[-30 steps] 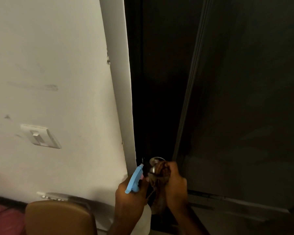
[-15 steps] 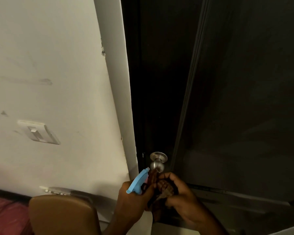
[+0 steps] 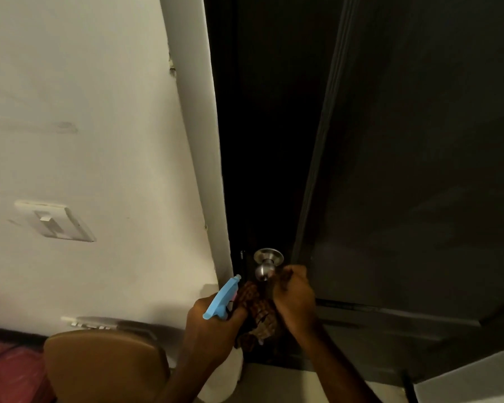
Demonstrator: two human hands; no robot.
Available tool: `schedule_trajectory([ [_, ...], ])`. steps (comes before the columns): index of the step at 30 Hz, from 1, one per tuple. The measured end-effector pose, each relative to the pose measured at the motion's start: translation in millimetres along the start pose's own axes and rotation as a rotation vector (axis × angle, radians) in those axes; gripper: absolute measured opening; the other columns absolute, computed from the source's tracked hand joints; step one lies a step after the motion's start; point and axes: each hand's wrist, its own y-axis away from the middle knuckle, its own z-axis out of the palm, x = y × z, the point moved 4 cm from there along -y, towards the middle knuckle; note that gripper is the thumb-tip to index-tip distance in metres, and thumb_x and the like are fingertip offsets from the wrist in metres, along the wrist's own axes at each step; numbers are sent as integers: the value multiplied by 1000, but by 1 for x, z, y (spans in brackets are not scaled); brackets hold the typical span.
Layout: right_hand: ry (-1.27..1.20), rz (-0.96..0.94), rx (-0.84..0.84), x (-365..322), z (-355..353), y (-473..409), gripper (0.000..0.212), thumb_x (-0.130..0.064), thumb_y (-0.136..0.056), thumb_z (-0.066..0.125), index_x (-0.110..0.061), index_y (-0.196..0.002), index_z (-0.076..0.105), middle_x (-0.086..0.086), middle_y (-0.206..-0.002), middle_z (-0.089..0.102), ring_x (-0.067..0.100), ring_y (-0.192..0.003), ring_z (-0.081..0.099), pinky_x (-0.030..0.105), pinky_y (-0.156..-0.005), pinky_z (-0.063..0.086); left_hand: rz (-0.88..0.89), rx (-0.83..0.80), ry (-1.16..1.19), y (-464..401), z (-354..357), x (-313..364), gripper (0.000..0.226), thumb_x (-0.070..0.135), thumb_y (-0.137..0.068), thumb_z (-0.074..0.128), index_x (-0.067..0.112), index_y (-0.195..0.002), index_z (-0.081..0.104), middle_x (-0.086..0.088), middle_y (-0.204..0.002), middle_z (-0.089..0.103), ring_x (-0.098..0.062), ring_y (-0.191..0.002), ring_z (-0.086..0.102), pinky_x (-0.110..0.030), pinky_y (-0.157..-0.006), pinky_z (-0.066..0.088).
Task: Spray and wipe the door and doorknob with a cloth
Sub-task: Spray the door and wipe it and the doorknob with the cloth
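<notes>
A dark door [image 3: 405, 170] fills the right half of the view, with a round silver doorknob [image 3: 264, 270] low on its left edge. My left hand [image 3: 213, 327] grips a spray bottle with a light blue trigger head [image 3: 223, 299], its nozzle pointing up toward the knob. My right hand [image 3: 294, 295] is closed on a brown patterned cloth [image 3: 258, 312], just right of and below the knob. The cloth bunches between my two hands and hangs below them. The bottle's white body is mostly hidden behind my left wrist.
A white wall [image 3: 85, 126] with a light switch [image 3: 54, 222] stands left of the door frame [image 3: 198, 141]. A tan chair back [image 3: 105, 367] sits at lower left, with red fabric [image 3: 9, 370] beside it. A pale surface [image 3: 472, 379] shows at lower right.
One second ago my right hand held the cloth over the knob. It then dropped below, baring the knob, and now sits higher again at the knob's right side.
</notes>
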Motion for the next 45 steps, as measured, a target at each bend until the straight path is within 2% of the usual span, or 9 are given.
schedule_trajectory([
  [5, 261, -51, -7, -4, 23, -11, 52, -57, -107, 51, -14, -136, 53, 6, -116, 73, 26, -105, 73, 36, -84, 60, 18, -24, -67, 7, -1, -6, 21, 22, -88, 78, 20, -84, 58, -2, -65, 68, -14, -52, 67, -13, -42, 49],
  [8, 153, 57, -1, -7, 33, -14, 65, -64, -102, 54, -10, -138, 51, 11, -121, 72, 30, -109, 73, 43, -92, 62, 49, -34, -92, 12, -5, -9, 22, 21, -88, 78, 20, -80, 58, -2, -62, 66, -13, -48, 66, -11, -39, 48],
  [12, -132, 264, 78, 5, 55, -30, 100, -93, -61, 57, -19, -128, 52, 7, -112, 72, 30, -95, 76, 48, -83, 66, 54, -63, -92, 14, -13, -20, 18, 25, -88, 77, 17, -84, 62, -5, -63, 70, -7, -53, 71, -13, -42, 50],
  [16, -424, 332, 152, 9, 65, -31, 57, -64, -76, 72, -15, -104, 67, 5, -84, 72, 24, -69, 72, 43, -64, 64, 35, -74, -67, 14, -21, -30, 18, 26, -89, 77, 14, -88, 63, -7, -68, 72, -14, -53, 71, -13, -44, 51],
  [19, -715, 433, 86, 5, 68, -22, 22, -29, -101, 65, -9, -92, 64, 3, -61, 54, 13, -38, 48, 21, -37, 37, 54, -76, -79, 12, -25, -32, 18, 23, -89, 77, 12, -88, 62, -5, -67, 70, -11, -49, 68, -12, -43, 50],
  [29, -933, 492, 133, 7, 79, -24, 22, -29, -102, 65, -8, -100, 64, 4, -62, 54, 15, -44, 47, 22, -42, 37, 118, -50, -92, -6, -31, -22, 16, 24, -88, 77, 16, -85, 63, -8, -65, 71, -19, -55, 70, -16, -47, 53],
  [34, -367, 231, 232, 1, 67, -23, 45, -45, -90, 76, -15, -120, 63, 5, -103, 75, 28, -93, 74, 44, -84, 62, 107, -42, -72, -6, -29, -22, 17, 26, -88, 78, 19, -90, 63, -7, -69, 72, -19, -58, 72, -16, -48, 55],
  [39, 541, -57, 123, -13, 47, -16, 57, -57, -105, 50, -17, -143, 36, 9, -115, 73, 30, -97, 76, 40, -79, 58, 89, -61, -33, 5, -27, -23, 15, 23, -88, 77, 18, -88, 63, -11, -70, 73, -21, -60, 74, -20, -50, 59],
  [45, 385, -166, 29, -4, 37, -8, 66, -63, -101, 57, -22, -145, 31, 8, -143, 51, 31, -113, 69, 44, -85, 62, 89, -78, -65, 15, -23, -23, 18, 23, -88, 78, 18, -87, 60, -3, -68, 70, -11, -52, 70, -11, -46, 51],
])
